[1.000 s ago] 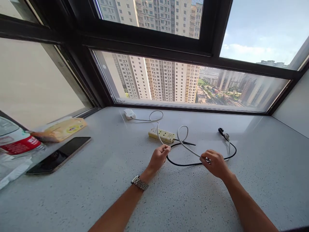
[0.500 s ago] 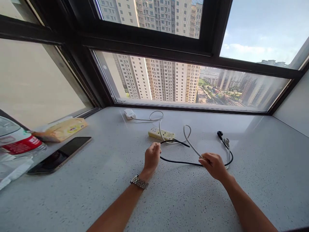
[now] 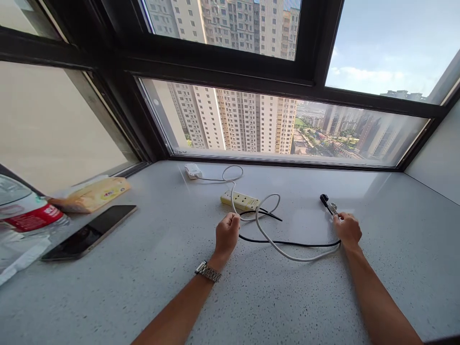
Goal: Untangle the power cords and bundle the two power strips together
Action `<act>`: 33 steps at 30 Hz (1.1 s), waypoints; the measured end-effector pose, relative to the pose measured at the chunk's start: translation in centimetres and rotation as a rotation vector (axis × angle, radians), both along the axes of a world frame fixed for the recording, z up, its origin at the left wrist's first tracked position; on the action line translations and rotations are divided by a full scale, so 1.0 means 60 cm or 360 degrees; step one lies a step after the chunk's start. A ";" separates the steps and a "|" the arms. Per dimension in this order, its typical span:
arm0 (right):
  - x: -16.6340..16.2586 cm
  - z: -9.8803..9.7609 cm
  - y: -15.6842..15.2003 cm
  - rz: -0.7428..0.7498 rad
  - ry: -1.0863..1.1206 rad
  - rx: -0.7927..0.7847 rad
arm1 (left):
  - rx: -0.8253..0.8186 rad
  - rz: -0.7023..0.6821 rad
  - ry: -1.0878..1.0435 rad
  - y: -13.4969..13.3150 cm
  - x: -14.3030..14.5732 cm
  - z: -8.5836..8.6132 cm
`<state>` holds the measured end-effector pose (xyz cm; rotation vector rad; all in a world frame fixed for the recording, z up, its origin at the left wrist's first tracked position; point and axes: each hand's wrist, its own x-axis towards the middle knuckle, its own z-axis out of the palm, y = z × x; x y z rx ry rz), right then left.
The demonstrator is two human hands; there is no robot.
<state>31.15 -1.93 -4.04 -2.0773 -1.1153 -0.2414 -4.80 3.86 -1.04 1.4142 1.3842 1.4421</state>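
Left hand closed in a loose fist on the speckled grey stone counter, fingers curled around the near ends of the thin black rubber cable and, as far as could be told, the thicker white round cable; exact pinch hidden by the knuckles. Right hand well apart to the right, fingers bent down over the far ends of both cables, just beside the small black plug and the silvery connector; grip likely closed on them, though fingertips not visible.

Both cables stretched out between the two hands, long axis running left to right across the counter, black one nearly straight, white one sagging toward the body in a shallow bow. White cable looped once behind the left hand, then led back past the cream plastic power strip to the small white adapter near the window frame. Power strip just beyond the left hand, far nearer to it than to the right.

Off to the left, well apart from the cables: dark flat smartphone, yellow tissue packet, clear plastic water bottle with red label. Metal-link wristwatch on the left wrist.
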 end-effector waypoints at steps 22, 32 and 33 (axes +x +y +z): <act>-0.008 0.017 -0.006 0.0056 0.0455 0.0169 | 0.0048 -0.0014 0.0056 -0.004 0.009 0.001; -0.091 0.048 -0.026 0.1185 0.0784 0.0701 | -0.0067 -0.0101 0.0369 0.001 0.001 0.003; -0.095 0.046 -0.024 0.1222 0.0737 0.0607 | -0.0067 -0.0103 0.0410 0.003 -0.001 0.002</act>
